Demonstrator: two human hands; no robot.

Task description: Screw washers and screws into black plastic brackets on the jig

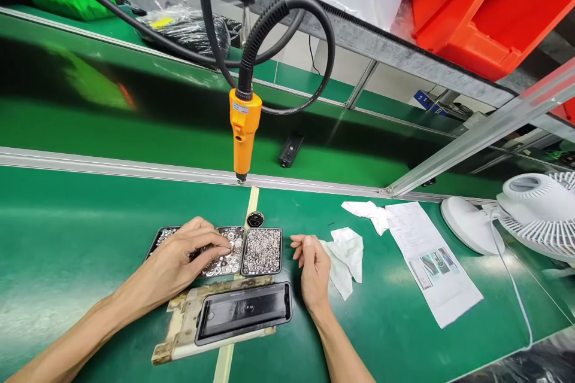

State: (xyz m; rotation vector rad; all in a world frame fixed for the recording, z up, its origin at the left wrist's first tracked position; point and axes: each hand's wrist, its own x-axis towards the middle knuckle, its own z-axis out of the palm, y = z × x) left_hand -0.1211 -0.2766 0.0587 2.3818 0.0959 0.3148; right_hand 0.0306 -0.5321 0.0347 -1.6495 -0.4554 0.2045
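Observation:
My left hand [186,254] reaches over a black tray of small metal washers [224,263], fingertips pinched down among them. Whatever it has between thumb and finger is too small to see. My right hand [312,266] rests on the green mat beside a second black tray of small screws [263,250], fingers loosely curled, holding nothing. In front of both hands a black rectangular panel [245,311] lies on a worn jig board [179,335]. An orange electric screwdriver [244,131] hangs on a black cable above the trays.
White cloth wipes [348,254] lie right of my right hand, and a printed instruction sheet [431,263] lies further right. A white desk fan [534,215] stands at the right edge. A green conveyor belt [135,125] runs behind, with a small black part [290,151] on it. Red bins [485,6] sit above.

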